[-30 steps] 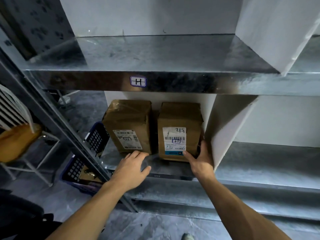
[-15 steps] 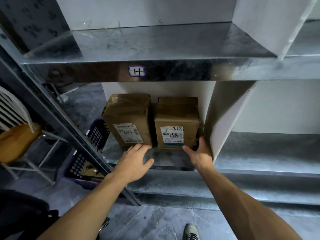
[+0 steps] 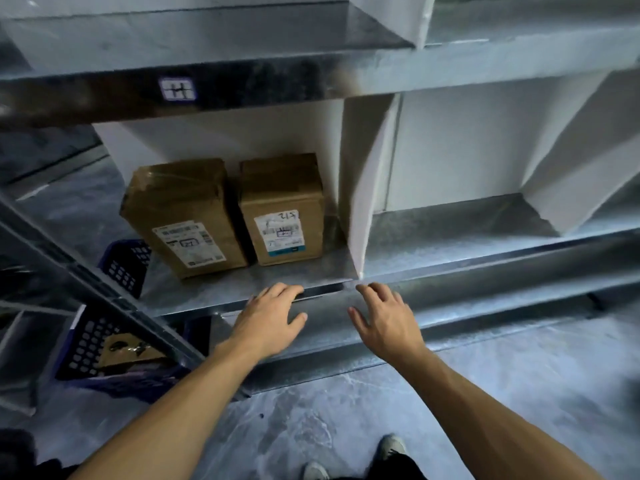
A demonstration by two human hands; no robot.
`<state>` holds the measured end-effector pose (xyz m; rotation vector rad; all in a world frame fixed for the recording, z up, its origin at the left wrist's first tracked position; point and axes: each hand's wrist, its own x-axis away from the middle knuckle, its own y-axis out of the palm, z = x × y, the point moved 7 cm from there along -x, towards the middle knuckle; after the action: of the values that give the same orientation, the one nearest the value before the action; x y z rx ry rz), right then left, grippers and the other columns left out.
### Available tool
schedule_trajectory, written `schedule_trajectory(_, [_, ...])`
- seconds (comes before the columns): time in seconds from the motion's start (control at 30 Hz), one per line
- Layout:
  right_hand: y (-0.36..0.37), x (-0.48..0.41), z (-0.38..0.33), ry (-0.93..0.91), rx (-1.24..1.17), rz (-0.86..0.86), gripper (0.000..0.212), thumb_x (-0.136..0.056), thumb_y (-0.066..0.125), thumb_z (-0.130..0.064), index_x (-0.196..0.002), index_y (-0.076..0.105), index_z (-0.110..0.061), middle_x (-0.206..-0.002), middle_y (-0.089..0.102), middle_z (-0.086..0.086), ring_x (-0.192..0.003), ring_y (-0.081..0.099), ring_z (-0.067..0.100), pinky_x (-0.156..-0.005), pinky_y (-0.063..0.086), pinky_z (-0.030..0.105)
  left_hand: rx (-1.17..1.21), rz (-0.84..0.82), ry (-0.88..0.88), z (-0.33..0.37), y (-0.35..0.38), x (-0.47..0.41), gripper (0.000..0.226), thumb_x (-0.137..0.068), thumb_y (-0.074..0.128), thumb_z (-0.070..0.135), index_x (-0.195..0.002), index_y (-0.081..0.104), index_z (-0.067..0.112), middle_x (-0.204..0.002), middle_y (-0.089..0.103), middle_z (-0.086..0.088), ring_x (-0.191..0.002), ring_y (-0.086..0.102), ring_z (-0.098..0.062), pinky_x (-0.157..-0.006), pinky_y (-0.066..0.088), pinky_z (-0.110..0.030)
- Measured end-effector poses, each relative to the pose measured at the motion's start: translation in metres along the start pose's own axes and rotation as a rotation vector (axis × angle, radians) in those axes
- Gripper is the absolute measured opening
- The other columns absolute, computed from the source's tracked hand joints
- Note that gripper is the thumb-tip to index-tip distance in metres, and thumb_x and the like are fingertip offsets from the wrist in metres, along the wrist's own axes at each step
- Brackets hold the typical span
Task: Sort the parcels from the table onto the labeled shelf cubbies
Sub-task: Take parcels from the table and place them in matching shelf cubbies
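Note:
Two brown cardboard parcels stand side by side in the cubby under the H label [image 3: 177, 89]. The left parcel [image 3: 183, 216] is larger and turned slightly; the right parcel [image 3: 282, 209] sits close to the white divider [image 3: 363, 188]. Both carry white shipping labels on their fronts. My left hand [image 3: 268, 317] and my right hand [image 3: 384, 315] hover in front of the metal shelf edge [image 3: 450, 282], fingers spread and relaxed. Neither hand touches a parcel, and neither holds anything.
A blue plastic crate [image 3: 114, 341] with cardboard inside sits on the floor at the lower left, behind a slanted metal post [image 3: 69, 265]. More cubbies with white dividers lie to the right. My shoes [image 3: 391, 448] show on the grey floor below.
Both hands have drawn back from the parcels to the front of the shelf edge. My right hand has let go of the right parcel, which now stands alone. The view has shifted rightward.

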<state>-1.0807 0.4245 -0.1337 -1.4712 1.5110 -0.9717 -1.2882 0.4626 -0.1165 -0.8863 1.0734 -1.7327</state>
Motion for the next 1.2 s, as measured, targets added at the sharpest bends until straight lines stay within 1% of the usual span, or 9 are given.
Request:
schedule_trajectory(0.13, [-0.025,0.018,0.039,0.044,0.153,0.002,0.048,-0.097,0.045,-0.053,-0.136,0.049,-0.025,-0.133,0.055,0.002,-0.121,0.052,0.03,-0.094,0.045,0.042,-0.043,-0.037,0.122,0.051,0.016,-0.018,0.052,-0.093,0.05,0.047,-0.141,0.04,0.029,-0.137,0.047,0.004,-0.124,0.044,-0.021,-0.103,0.038,-0.038])
schedule_trajectory(0.27, [-0.057,0.046,0.093,0.155,0.213,0.002,0.047,-0.098,0.041,-0.054,-0.137,0.044,-0.027,-0.135,0.053,0.002,-0.126,0.049,0.03,-0.097,0.043,0.045,-0.086,-0.04,0.267,0.125,0.034,-0.039,0.051,-0.094,0.049,0.046,-0.141,0.04,0.028,-0.136,0.048,0.004,-0.122,0.045,-0.021,-0.101,0.038,-0.038])
schedule_trajectory(0.37, [-0.083,0.082,0.146,0.264,0.238,0.025,0.047,-0.099,0.041,-0.054,-0.138,0.042,-0.027,-0.135,0.053,0.003,-0.126,0.05,0.031,-0.097,0.043,0.045,-0.116,-0.048,0.391,0.195,0.055,-0.047,0.051,-0.094,0.048,0.045,-0.141,0.04,0.028,-0.139,0.047,0.005,-0.127,0.042,-0.02,-0.104,0.033,-0.036])
schedule_trajectory(0.5, [-0.122,0.146,0.227,0.42,0.296,0.047,0.045,-0.098,0.04,-0.053,-0.134,0.045,-0.027,-0.129,0.055,0.001,-0.123,0.051,0.029,-0.093,0.043,0.042,-0.142,-0.048,0.546,0.3,0.091,-0.044,0.052,-0.093,0.048,0.045,-0.143,0.039,0.029,-0.14,0.046,0.004,-0.129,0.04,-0.02,-0.106,0.031,-0.035])
schedule_trajectory(0.63, [-0.177,0.212,0.308,0.562,0.335,0.112,0.044,-0.097,0.041,-0.053,-0.129,0.05,-0.025,-0.127,0.058,0.002,-0.123,0.051,0.027,-0.09,0.044,0.041,-0.171,-0.065,0.682,0.407,0.128,-0.035,0.051,-0.093,0.049,0.044,-0.14,0.041,0.027,-0.136,0.049,0.002,-0.124,0.045,-0.023,-0.103,0.035,-0.035])
schedule_trajectory(0.83, [-0.252,0.313,0.415,0.731,0.424,0.163,0.039,-0.098,0.04,-0.051,-0.12,0.053,-0.022,-0.119,0.059,0.003,-0.118,0.054,0.03,-0.086,0.042,0.04,-0.182,-0.033,0.855,0.565,0.176,-0.023,0.05,-0.089,0.054,0.044,-0.136,0.048,0.026,-0.13,0.051,0.001,-0.118,0.048,-0.025,-0.098,0.037,-0.039])
schedule_trajectory(0.93, [-0.28,0.359,0.455,0.811,0.458,0.184,0.038,-0.098,0.039,-0.052,-0.119,0.052,-0.022,-0.119,0.058,0.003,-0.116,0.054,0.029,-0.083,0.04,0.039,-0.193,-0.045,0.942,0.632,0.199,-0.011,0.05,-0.089,0.052,0.045,-0.136,0.047,0.027,-0.131,0.051,0.003,-0.118,0.048,-0.024,-0.097,0.038,-0.038])
schedule_trajectory(1.07, [-0.308,0.406,0.496,0.91,0.441,0.23,0.042,-0.098,0.04,-0.052,-0.127,0.052,-0.024,-0.123,0.057,0.004,-0.117,0.054,0.03,-0.087,0.043,0.041,-0.205,-0.042,1.059,0.71,0.224,0.004,0.05,-0.089,0.05,0.047,-0.135,0.049,0.027,-0.129,0.053,0.004,-0.114,0.05,-0.022,-0.094,0.04,-0.038])
schedule_trajectory(1.2, [-0.33,0.441,0.533,1.022,0.402,0.275,0.044,-0.099,0.04,-0.053,-0.13,0.051,-0.024,-0.127,0.056,0.004,-0.117,0.054,0.03,-0.088,0.046,0.043,-0.194,-0.07,1.164,0.776,0.248,0.01,0.05,-0.09,0.05,0.047,-0.136,0.048,0.025,-0.131,0.053,0.003,-0.114,0.05,-0.023,-0.093,0.041,-0.038])
